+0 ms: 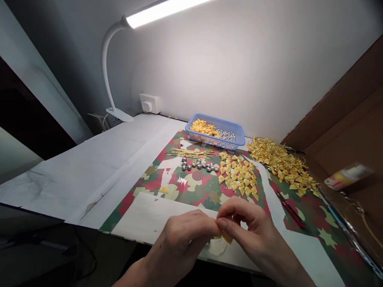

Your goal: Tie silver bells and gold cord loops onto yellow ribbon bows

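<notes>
My left hand [191,231] and my right hand [248,227] meet at the front edge of the table, fingertips pinched together. Between them is a small yellow ribbon piece [228,238], mostly hidden by the fingers; whether it is a finished bow I cannot tell. Just below lies a pale round object [217,247], partly covered by my left hand. Beyond my hands, yellow ribbon bows [239,175] are spread on a camouflage-patterned sheet [206,195]. Silver bells or beads [199,164] form a loose row, with thin yellow ties [191,153] behind them.
A blue basket [215,118] holds yellow pieces and small silver ones. A heap of yellow bows with ties [281,163] lies right, near dark red-handled scissors [290,209] and a bottle [348,176]. A lit lamp [107,59] stands at the back left. Cardboard [347,107] borders the right.
</notes>
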### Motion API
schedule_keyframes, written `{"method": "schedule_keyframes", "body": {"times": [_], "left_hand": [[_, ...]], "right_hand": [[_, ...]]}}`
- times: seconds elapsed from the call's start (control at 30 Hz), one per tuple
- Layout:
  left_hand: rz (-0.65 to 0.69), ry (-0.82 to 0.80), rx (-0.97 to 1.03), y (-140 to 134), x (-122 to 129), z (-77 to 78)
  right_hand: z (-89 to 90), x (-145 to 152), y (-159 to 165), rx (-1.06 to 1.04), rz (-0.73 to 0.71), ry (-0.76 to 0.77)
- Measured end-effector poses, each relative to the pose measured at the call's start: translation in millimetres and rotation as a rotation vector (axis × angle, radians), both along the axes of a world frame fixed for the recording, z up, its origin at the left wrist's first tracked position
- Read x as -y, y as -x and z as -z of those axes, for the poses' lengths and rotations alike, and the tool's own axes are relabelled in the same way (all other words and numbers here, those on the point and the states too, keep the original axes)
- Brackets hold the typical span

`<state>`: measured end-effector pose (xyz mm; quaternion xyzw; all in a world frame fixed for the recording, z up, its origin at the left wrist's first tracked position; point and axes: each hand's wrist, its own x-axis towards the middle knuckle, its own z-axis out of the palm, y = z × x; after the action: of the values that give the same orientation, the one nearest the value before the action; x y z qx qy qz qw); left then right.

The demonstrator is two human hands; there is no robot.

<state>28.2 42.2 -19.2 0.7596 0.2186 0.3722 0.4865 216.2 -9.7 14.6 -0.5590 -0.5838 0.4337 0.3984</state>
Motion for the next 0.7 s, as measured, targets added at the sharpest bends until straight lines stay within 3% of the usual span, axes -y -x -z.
{"method": "schedule_keyframes", "body": {"times": [0.13, 0.3, 0.43, 0.7], "left_hand": [[-0.022, 0.192, -0.02, -4.5, -4.0, -3.2], [-0.002, 0.519, 0.004, -10.9, -9.2, -3.0], [0.032, 0.744, 0.069, -11.5, -11.0, -3.9], [0.087, 1.043, 0.114, -6.5, -4.1, -13.1]], "right_hand": [[5.7, -10.5, 0.4, -0.169, 0.07, 0.029], [17.5, -31.0, -2.0, -0.502, 0.293, 0.05], [18.6, -37.2, -0.4, -0.738, 0.349, 0.128], [9.5, -40.2, -17.6, -0.901, 0.514, 0.046]]}}
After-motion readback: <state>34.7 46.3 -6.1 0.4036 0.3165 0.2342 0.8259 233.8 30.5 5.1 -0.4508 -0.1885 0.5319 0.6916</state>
